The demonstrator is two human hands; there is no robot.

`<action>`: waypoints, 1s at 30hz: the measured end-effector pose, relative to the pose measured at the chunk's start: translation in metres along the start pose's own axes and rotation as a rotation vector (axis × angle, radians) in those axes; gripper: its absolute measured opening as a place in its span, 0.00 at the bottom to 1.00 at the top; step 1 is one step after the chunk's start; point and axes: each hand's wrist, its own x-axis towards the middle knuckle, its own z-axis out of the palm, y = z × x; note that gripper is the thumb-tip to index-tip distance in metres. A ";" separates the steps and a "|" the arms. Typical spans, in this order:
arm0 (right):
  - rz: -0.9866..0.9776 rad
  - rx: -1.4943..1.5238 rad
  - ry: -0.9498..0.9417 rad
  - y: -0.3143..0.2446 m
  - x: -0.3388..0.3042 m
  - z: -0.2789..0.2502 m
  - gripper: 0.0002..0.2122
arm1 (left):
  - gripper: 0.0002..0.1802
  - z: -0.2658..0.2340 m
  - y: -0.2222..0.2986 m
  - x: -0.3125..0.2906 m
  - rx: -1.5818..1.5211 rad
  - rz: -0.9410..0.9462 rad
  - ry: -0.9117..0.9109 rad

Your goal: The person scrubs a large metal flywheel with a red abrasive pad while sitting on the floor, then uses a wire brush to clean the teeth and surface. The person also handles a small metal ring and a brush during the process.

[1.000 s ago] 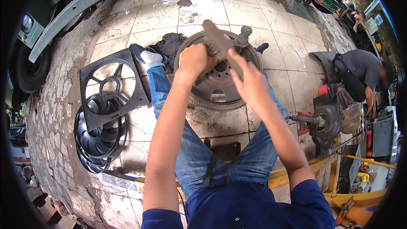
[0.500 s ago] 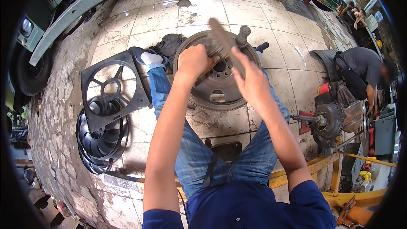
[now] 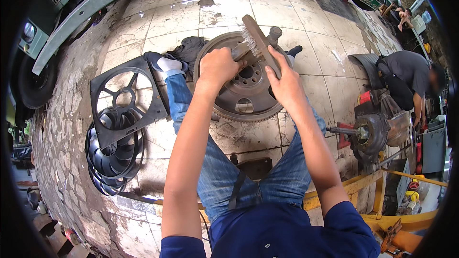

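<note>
A wire brush (image 3: 258, 38) with a long wooden back is gripped in my right hand (image 3: 285, 85), its pale bristles facing left. My left hand (image 3: 217, 68) is closed around a dull metal piece (image 3: 239, 50), mostly hidden by the fingers; its kind cannot be made out. Both hands are over a large toothed flywheel (image 3: 235, 107) lying on the floor between my legs. The bristles are close to the metal piece; I cannot tell whether they touch. At the flywheel's far right edge stands a knobbed metal part (image 3: 274, 35).
To my left lie a black fan shroud (image 3: 103, 126) and fan blades (image 3: 107, 161). A dark cloth (image 3: 190, 50) is beside my left foot. On the right are a greasy gear housing (image 3: 373, 136), a yellow metal frame (image 3: 356, 185) and a bending co-worker (image 3: 406, 74).
The brush and my right hand have shifted slightly up and to the right, and the brush's blur is gone. My left hand stays nearly in place.
</note>
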 end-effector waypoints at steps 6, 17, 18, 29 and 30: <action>-0.137 -0.130 -0.004 0.007 -0.007 0.002 0.25 | 0.28 -0.002 -0.001 -0.001 -0.006 -0.003 0.003; -0.193 -0.367 -0.003 0.009 -0.001 -0.002 0.27 | 0.28 -0.004 0.000 -0.001 -0.020 -0.022 -0.024; -0.193 -0.389 0.010 0.005 -0.003 -0.002 0.28 | 0.28 -0.006 0.000 -0.001 -0.022 -0.021 -0.024; -0.240 -0.473 -0.047 -0.005 -0.008 -0.013 0.27 | 0.28 0.001 0.001 -0.003 0.008 -0.021 -0.004; -0.229 -0.489 -0.089 -0.010 -0.014 -0.014 0.27 | 0.28 0.000 0.001 -0.003 0.014 -0.023 -0.015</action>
